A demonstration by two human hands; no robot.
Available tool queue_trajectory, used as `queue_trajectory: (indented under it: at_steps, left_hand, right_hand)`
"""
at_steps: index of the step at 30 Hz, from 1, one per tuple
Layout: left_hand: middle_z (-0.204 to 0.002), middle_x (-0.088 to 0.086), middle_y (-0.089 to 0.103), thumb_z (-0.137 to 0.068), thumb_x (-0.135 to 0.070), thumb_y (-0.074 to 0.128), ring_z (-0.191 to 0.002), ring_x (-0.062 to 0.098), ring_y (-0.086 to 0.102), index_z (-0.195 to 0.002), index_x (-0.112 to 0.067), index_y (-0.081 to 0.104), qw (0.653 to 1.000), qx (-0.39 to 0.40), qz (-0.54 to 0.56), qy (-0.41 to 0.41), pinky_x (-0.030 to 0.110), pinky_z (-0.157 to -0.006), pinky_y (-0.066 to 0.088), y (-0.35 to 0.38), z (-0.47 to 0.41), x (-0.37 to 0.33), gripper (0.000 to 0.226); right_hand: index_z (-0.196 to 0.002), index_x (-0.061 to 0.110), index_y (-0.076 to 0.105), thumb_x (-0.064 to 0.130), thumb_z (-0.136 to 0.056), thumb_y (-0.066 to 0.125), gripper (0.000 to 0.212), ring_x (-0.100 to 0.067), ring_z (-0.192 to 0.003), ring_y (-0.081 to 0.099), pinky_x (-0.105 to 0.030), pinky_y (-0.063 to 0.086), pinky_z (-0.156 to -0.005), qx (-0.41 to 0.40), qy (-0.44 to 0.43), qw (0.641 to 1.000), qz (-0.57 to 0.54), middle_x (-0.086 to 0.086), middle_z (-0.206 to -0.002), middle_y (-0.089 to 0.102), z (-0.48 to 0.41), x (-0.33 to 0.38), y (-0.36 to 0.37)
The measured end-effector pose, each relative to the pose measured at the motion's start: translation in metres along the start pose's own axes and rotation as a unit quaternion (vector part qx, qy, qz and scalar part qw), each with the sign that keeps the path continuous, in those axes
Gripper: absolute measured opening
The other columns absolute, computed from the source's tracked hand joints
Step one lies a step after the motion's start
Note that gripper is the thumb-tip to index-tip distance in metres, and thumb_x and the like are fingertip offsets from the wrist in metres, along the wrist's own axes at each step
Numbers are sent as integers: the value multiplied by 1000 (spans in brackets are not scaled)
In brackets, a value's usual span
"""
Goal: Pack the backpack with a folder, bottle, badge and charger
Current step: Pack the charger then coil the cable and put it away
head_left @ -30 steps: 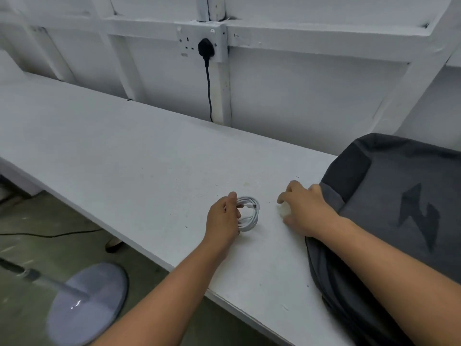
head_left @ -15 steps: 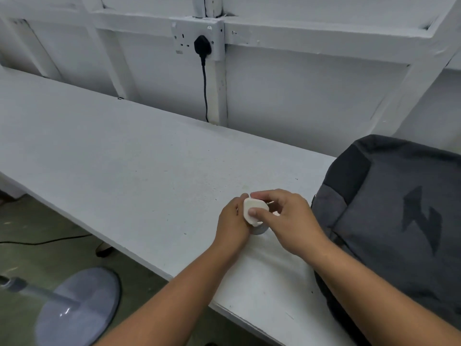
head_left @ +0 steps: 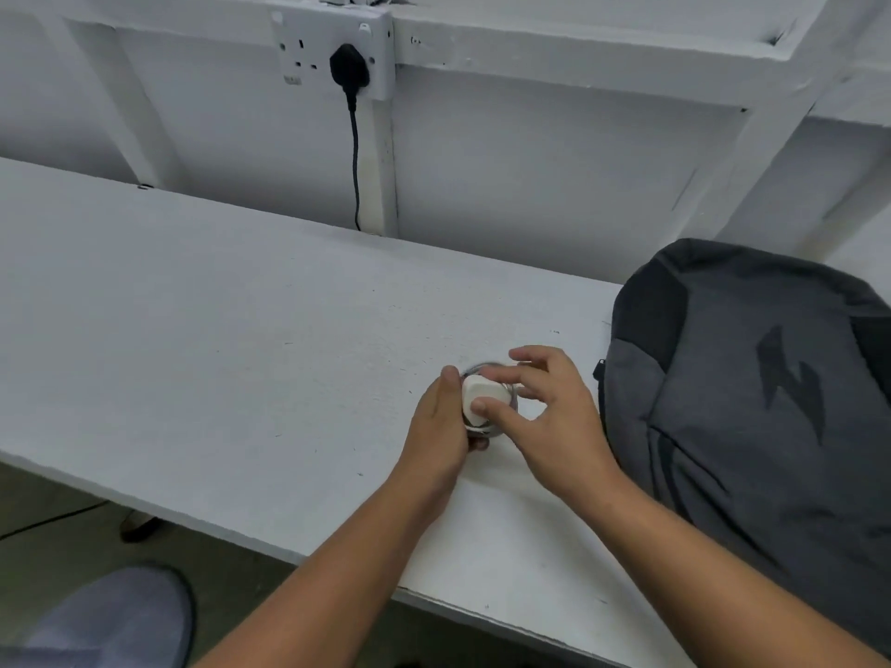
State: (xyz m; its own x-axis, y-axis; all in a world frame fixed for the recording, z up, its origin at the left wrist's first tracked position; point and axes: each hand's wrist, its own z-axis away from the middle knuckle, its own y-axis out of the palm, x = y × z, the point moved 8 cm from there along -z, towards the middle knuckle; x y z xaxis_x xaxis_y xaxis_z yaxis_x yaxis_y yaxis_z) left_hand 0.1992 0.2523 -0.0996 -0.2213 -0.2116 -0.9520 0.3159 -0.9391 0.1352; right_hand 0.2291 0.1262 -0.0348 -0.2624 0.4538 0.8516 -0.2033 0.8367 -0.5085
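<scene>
Both hands [head_left: 501,417] hold the charger [head_left: 482,397] beside the backpack [head_left: 752,417].

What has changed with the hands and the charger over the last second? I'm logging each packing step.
The right hand left the backpack's edge, came across and set the white charger plug on the coiled cable, which the left hand has kept hold of; both hands now pinch the bundle. The backpack stayed put on the table, and the black plug stayed in the socket.

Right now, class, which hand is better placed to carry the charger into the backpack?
Right hand, probably: its fingers already pinch the white charger, and it lies beside the backpack. The left hand is farther away.
</scene>
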Motion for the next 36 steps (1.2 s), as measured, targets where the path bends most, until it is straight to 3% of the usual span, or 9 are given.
queue_trajectory:
  at_steps: [3, 9, 14, 19, 23, 27, 30, 32, 36]
  left_hand:
    - [-106, 6, 76, -107, -51, 21, -93, 23, 73, -115, -27, 67, 1000, 11, -6, 16, 29, -70, 55, 2, -1, 4, 53]
    - [-103, 11, 73, -100, -60, 33, -78, 23, 70, -115, -21, 66, 998, 45, -17, 51, 32, -65, 55, 5, 1, 3, 53]
    - [-101, 6, 71, -106, -44, 36, -71, 9, 64, -118, -20, 61, 996, 58, -53, 51, 28, -63, 53, 9, 4, 3, 37]
    - [-98, 9, 70, -106, -49, 30, -69, 14, 62, -115, -20, 63, 996, 41, -68, 39, 29, -62, 51, 14, 15, 8, 45]
    - [-92, 10, 69, -103, -57, 30, -64, 15, 61, -110, -21, 65, 994, 7, -91, 53, 34, -65, 53, 23, 27, 7, 50]
    - [-96, 8, 69, -105, -53, 30, -70, 16, 62, -110, -22, 64, 993, -17, -109, 36, 35, -68, 57, 48, 53, 18, 46]
    - [-102, 7, 70, -105, -52, 29, -79, 18, 65, -113, -24, 63, 993, -20, -110, 24, 43, -76, 59, 75, 74, 30, 45]
    - [-102, 9, 71, -106, -51, 29, -76, 18, 64, -112, -25, 64, 993, -20, -112, 27, 48, -77, 59, 94, 85, 33, 44]
    - [-97, 13, 71, -106, -51, 28, -74, 19, 64, -107, -25, 66, 993, -42, -93, 60, 51, -77, 58, 121, 107, 18, 46]
  right_hand:
    - [-104, 39, 75, 27, -84, 77, 23, 14, -121, 47, -3, 33, -100, -15, 17, 1000, 10, 19, -128, 59, 1, 0, 2]
    - [-102, 34, 77, 23, -84, 77, 21, 3, -119, 59, -31, 50, -103, -36, 45, 998, -25, 18, -116, 69, 6, -3, 6]
    - [-111, 31, 64, 25, -86, 76, 28, 2, -98, 67, -15, 53, -84, -46, 64, 997, -22, 20, -106, 70, 12, -2, 2]
    - [-137, 38, 40, 23, -88, 73, 61, 9, -129, 47, -2, 39, -90, 46, 72, 996, 16, 16, -147, 51, 27, -5, -7]
    - [-141, 48, 35, 38, -88, 72, 66, 12, -137, 35, -15, 33, -110, 60, 13, 995, 79, 27, -149, 42, 65, -2, -48]
    - [-139, 54, 39, 71, -77, 62, 68, 10, -139, 23, -32, 27, -119, 135, -26, 939, 316, 38, -143, 35, 120, -25, -125]
    - [-142, 66, 20, 83, -76, 49, 74, 8, -143, 6, -33, 11, -122, 230, 33, 875, 425, 45, -144, 13, 163, -71, -171]
    - [-140, 70, 20, 78, -84, 40, 60, 9, -141, 20, -31, 22, -120, 217, 11, 881, 420, 45, -145, 22, 179, -88, -190]
    - [-135, 50, 55, 63, -90, 37, 49, 5, -117, 57, -25, 47, -98, 113, -29, 933, 341, 34, -128, 60, 175, -84, -223]
